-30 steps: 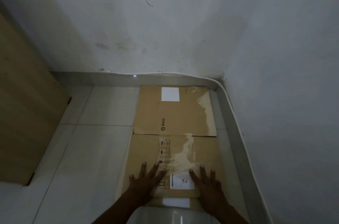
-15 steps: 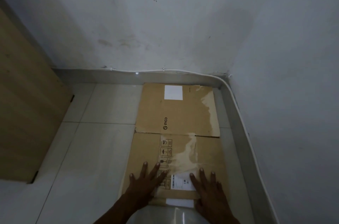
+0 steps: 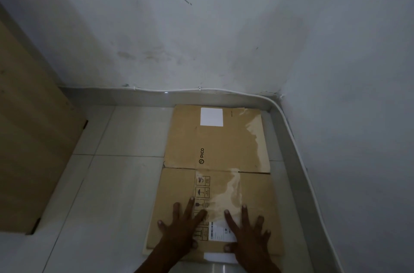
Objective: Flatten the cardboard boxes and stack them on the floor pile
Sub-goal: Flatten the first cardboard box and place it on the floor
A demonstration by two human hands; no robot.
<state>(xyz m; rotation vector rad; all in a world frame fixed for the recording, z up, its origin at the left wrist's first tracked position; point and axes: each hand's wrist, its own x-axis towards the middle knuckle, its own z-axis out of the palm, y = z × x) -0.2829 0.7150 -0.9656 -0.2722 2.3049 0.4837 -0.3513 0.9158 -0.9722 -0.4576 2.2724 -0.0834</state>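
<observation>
A flattened brown cardboard box lies on the tiled floor in the room's corner, its far panel bearing a white label and black print, its near panel showing handling symbols and torn tape. My left hand rests flat on the near panel with fingers spread. My right hand lies flat beside it, fingers spread, partly over a white shipping label. Both palms press down on the cardboard and hold nothing.
A wooden panel stands along the left. Grey walls meet at the corner, with a white cable running along the skirting at the back and right. Pale floor tiles lie left of the cardboard.
The view has shifted slightly, the cardboard sitting a little lower and nearer. Both hands stay flat on the near panel with barely any movement.
</observation>
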